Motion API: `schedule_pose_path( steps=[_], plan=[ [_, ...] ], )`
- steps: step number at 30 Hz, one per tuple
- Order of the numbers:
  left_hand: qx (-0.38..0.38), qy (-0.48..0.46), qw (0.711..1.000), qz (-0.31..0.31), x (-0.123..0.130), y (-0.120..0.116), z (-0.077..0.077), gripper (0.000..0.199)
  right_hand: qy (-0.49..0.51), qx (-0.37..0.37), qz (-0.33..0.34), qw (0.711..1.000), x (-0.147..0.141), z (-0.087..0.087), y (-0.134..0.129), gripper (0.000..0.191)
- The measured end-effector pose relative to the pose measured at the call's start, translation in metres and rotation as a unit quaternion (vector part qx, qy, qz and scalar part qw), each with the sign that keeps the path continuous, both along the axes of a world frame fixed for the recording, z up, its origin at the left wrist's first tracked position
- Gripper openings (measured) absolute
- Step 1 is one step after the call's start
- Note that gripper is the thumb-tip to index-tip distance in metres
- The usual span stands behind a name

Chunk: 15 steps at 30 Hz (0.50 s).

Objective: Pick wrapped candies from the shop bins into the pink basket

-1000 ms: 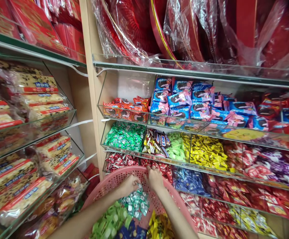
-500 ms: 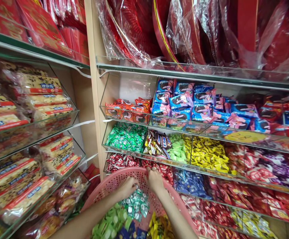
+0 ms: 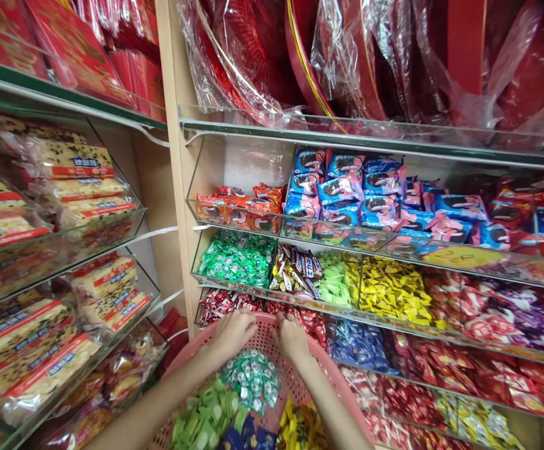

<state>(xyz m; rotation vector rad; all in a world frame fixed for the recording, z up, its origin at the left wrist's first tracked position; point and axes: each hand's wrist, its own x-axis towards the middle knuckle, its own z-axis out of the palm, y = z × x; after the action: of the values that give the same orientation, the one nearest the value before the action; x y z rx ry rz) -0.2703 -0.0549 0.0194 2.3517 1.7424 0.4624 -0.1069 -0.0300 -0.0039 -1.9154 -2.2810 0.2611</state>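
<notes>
A pink perforated basket holds teal-wrapped candies, light green packets, dark blue ones and yellow ones. My right hand has its fingers closed on the basket's far rim. To its left, my left hand is at the same rim, above the teal candies, with its fingers curled; whether it holds anything is hidden.
Behind the rim, glass-fronted shelves carry green candies, yellow candies and blue cookie packs. Left shelves hold wrapped bars. A wooden post divides them. Plastic-wrapped red items fill the top.
My left hand has moved up and slightly left, from over the teal candies to the far rim. My right hand stays at the rim.
</notes>
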Motion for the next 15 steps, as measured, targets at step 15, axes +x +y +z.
schedule_pose_path(
  steps=[15],
  plan=[
    [0.078,0.198,0.965,0.153,-0.098,0.046,0.116,0.024,-0.010,0.015,0.007,1.000,-0.003,-0.002,0.004,0.041]
  ],
)
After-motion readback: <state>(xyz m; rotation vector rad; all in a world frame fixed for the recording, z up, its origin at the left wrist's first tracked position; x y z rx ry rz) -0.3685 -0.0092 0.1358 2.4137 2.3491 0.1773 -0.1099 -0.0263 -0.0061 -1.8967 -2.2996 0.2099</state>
